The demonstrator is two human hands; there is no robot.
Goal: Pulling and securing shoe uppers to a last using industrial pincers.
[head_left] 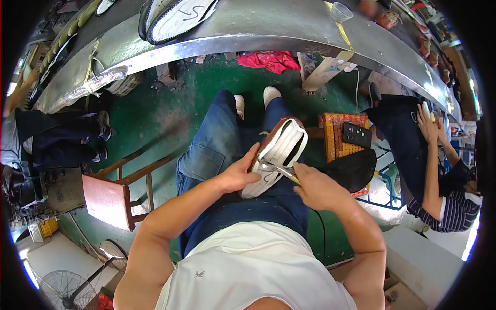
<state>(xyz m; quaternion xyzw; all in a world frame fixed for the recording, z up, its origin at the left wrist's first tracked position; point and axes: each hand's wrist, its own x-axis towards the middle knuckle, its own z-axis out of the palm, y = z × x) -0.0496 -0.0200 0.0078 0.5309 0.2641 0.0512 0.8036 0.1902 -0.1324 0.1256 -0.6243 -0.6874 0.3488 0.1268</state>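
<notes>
Left grip clamps shoe, right grip clamps apparent pincers, handles mostly hidden.

Brown-sided shoe, white face up, metal pliers at its edge

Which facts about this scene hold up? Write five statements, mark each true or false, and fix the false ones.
1. The right hand holds a metal tool with its head at the shoe. True.
2. The left hand hangs away from the shoe. False: it grips the shoe by its left side.
3. A dark phone lies on a patterned yellow-and-red surface to the person's right. True.
4. The wire fan is at the lower right of the picture. False: it is at the lower left.
5. A small clear cup stands on the metal bench. True.
</notes>
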